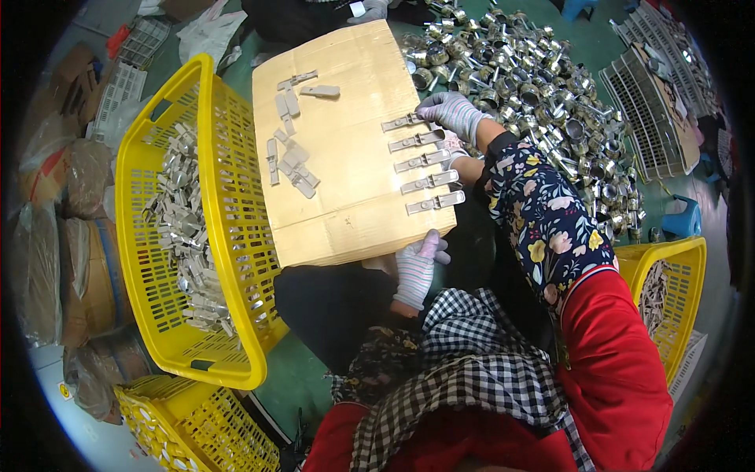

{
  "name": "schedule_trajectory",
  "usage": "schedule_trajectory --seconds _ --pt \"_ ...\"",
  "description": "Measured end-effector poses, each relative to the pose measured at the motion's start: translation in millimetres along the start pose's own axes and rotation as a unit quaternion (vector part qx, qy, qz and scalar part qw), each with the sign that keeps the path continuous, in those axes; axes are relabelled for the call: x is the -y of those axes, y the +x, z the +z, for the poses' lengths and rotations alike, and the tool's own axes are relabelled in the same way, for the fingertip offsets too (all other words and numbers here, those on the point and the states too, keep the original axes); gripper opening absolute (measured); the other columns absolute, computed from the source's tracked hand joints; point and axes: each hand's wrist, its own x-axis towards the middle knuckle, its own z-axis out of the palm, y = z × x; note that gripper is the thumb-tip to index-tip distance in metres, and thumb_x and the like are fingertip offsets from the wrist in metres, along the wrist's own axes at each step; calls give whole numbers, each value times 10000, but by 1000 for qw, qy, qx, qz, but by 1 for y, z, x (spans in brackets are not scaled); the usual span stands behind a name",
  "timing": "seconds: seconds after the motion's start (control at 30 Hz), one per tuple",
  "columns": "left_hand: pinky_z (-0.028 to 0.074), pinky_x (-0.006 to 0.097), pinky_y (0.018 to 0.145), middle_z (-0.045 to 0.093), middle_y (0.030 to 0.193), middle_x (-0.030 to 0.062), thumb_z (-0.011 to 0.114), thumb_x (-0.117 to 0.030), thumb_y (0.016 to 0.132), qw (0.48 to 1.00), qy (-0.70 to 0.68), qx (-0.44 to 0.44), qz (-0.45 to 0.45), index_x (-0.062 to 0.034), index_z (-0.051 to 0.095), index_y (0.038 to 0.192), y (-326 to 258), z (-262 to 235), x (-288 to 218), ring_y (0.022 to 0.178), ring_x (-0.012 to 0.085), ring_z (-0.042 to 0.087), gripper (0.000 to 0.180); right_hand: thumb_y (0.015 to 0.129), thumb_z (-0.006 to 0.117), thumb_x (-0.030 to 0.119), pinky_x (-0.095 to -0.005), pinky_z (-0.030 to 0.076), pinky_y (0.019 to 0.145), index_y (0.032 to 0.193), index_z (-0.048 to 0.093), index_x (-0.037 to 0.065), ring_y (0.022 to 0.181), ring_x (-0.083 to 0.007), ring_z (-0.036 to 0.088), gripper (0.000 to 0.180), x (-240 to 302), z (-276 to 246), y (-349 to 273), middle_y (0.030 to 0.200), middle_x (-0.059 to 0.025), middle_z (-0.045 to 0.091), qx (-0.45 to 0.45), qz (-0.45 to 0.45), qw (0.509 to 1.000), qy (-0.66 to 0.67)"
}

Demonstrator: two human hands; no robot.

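Observation:
A tan cardboard board [330,189] lies tilted across my lap. Several slim metal lever clips [425,161] line its right edge, side by side. My right hand [456,114], in a striped glove, has its fingers closed at the outer end of the topmost clip [403,122]. Part of another gloved hand [453,146] shows just below, beside the clips; whose it is I cannot tell. At the board's near edge, my left hand [415,267] grips with the thumb up against the cardboard. More grey metal pieces [295,161] are scattered over the board's left half.
A yellow basket [206,204] of metal pieces stands left of the board, another yellow basket [228,425] below it. Metal ring clamps [543,94] are heaped on the green floor. At right are a yellow basket [688,275], blue stool [683,219] and white crates [641,118].

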Motion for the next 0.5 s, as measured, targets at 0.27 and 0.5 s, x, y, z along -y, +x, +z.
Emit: schedule_trajectory --seconds 0.27,0.5 --pt "449 254 545 597 734 108 580 -279 813 999 -42 -9 -8 27 571 874 -1 5 2 571 155 555 312 695 642 261 -300 447 775 949 612 6 850 -226 589 361 1 -2 -2 923 -143 621 -15 -41 993 -107" --pt "445 260 550 597 735 106 579 -288 811 999 -44 0 25 25 567 889 -6 6 -3 572 151 553 322 713 631 310 -353 417 842 1047 553 24 963 -307 551 447 20 5 -12 1030 -188 575 -65 39 972 -224"
